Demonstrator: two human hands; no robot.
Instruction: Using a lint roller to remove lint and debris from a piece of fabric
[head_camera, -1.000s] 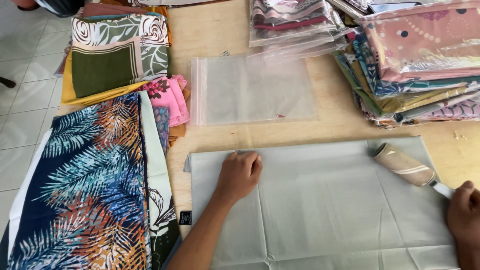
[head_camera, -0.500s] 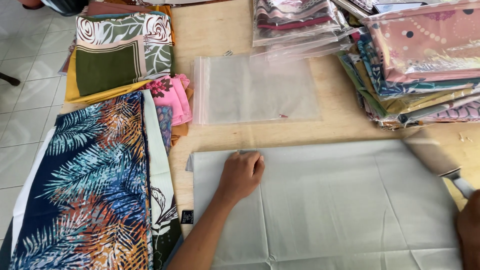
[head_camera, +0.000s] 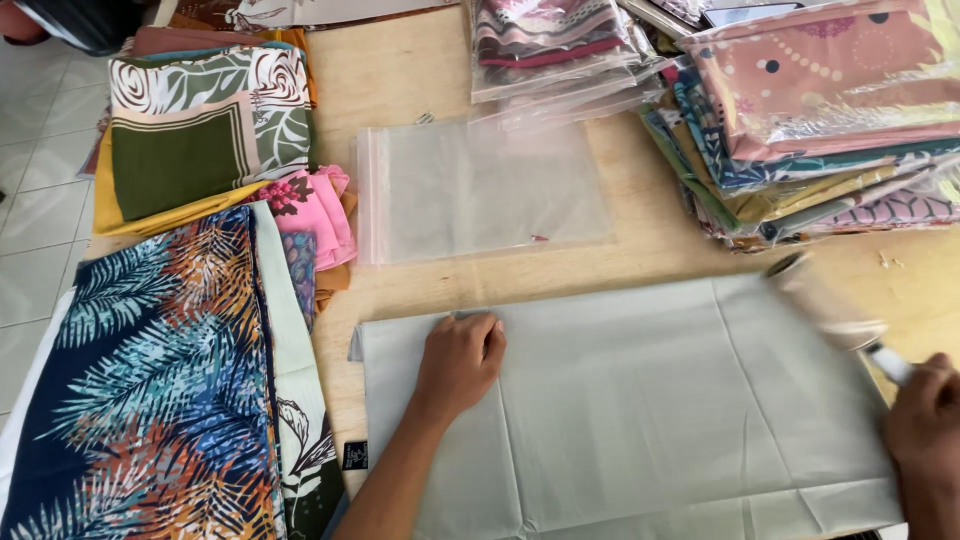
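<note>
A pale grey-green folded cloth (head_camera: 650, 400) lies flat on the wooden table (head_camera: 420, 80) in front of me. My left hand (head_camera: 460, 362) presses palm-down on the cloth near its upper left corner. My right hand (head_camera: 925, 430) at the right edge grips the handle of a lint roller (head_camera: 825, 300), whose blurred roll rests over the cloth's upper right corner.
An empty clear zip bag (head_camera: 480, 190) lies just beyond the cloth. Stacks of bagged patterned fabrics (head_camera: 810, 110) fill the back right. Folded scarves (head_camera: 200, 130) and a blue leaf-print cloth (head_camera: 150, 390) cover the left side, hanging over the table edge above a tiled floor.
The lint roller swept off to the right and is now back on the cloth's upper right corner. My left hand has stayed in place.
</note>
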